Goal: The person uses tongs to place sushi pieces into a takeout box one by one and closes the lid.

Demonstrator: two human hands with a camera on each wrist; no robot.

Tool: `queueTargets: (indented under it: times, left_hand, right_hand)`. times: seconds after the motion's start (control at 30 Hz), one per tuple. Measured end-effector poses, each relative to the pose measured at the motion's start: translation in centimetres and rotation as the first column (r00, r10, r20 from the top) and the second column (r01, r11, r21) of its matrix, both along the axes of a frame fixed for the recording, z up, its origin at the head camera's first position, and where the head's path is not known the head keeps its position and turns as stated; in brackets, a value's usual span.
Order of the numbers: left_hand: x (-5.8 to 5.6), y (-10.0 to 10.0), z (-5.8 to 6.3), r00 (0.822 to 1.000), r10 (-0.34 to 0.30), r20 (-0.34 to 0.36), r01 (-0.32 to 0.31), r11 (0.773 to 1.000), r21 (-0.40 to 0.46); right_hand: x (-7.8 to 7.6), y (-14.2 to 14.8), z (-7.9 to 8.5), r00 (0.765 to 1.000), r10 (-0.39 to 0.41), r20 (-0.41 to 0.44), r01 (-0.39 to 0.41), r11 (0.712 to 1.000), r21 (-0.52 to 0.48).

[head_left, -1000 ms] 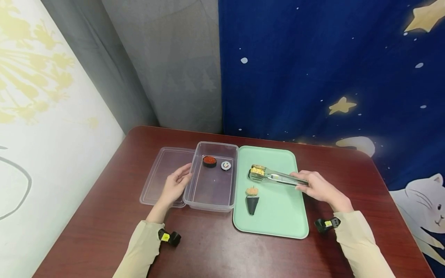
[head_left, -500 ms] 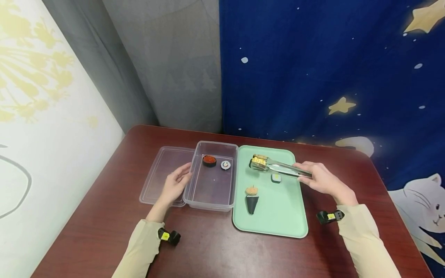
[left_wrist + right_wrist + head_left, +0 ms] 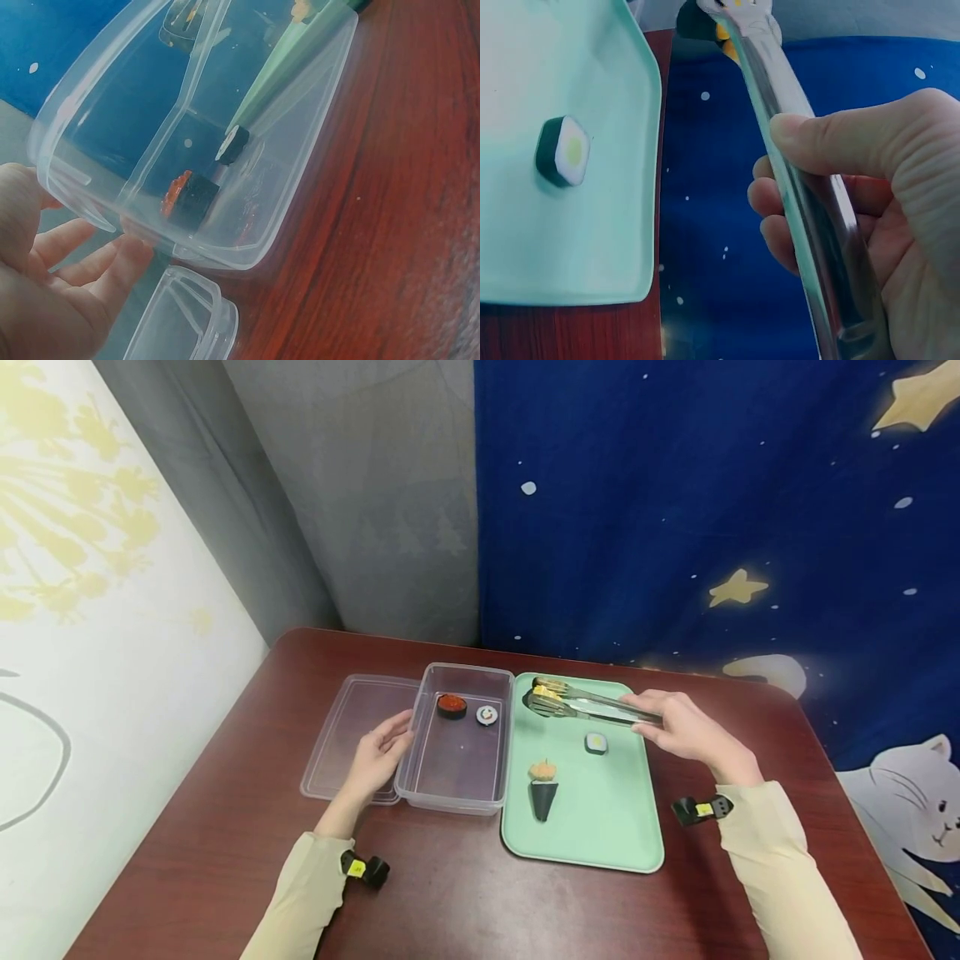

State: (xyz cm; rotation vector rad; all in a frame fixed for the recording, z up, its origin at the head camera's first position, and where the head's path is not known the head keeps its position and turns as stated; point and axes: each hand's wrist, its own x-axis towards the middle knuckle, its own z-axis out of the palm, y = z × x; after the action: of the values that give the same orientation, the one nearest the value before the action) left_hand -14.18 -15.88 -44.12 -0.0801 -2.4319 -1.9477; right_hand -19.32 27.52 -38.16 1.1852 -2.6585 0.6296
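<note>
My right hand grips metal tongs, thumb on one arm and fingers curled behind. Between the tong tips is a yellow-topped sushi piece with a dark wrap, above the far left corner of the green tray. My left hand touches the left wall of a clear plastic container, its fingers fairly straight in the left wrist view. Inside stand a red roe sushi and a round sushi roll. On the tray lie a squarish sushi roll and a dark cone-shaped hand roll.
A clear lid lies on the brown table left of the container, partly under my left hand. Container and tray stand side by side. Behind the table's far edge hang a grey curtain and a blue one.
The tongs have lifted the yellow-topped sushi and carried it toward the tray's far left corner. The squarish roll, earlier hidden beneath the tongs, now shows. My left hand stays put.
</note>
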Motion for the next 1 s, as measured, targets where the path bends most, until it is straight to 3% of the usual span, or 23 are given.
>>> queueTargets:
  times: [0.13,0.37,0.5,0.57,0.8,1.0]
  left_hand:
    - [-0.2,-0.1,-0.4,1.000,-0.010,-0.015,0.010,1.000,-0.004]
    - [-1.1,-0.7,-3.0,1.000,0.009,-0.026,-0.008,0.999,0.035]
    - [-1.2,-0.8,-3.4,0.999,0.012,-0.033,-0.011,0.999,0.042]
    - [-1.1,-0.8,-3.1,0.999,0.009,-0.037,-0.007,0.999,0.050]
    - [-0.1,-0.2,-0.3,1.000,-0.002,-0.026,0.003,1.000,0.025]
    - [-0.1,0.0,0.0,1.000,-0.002,-0.008,0.002,1.000,0.025]
  right_hand:
    - [-0.2,-0.3,-0.1,1.000,0.018,0.006,-0.018,1.000,-0.008]
    - [-0.6,-1.1,0.8,1.000,0.004,0.015,-0.004,1.000,-0.007]
    - [-0.9,-2.1,1.3,0.999,0.014,0.039,-0.014,1.000,0.004]
    - [-1.0,-2.8,1.5,0.999,0.028,0.045,-0.028,1.000,0.001]
    - [-1.6,-5.4,1.6,0.992,0.070,0.106,-0.067,0.997,-0.027]
    - [-2.0,-7.4,1.3,0.983,0.107,0.150,-0.103,0.994,-0.031]
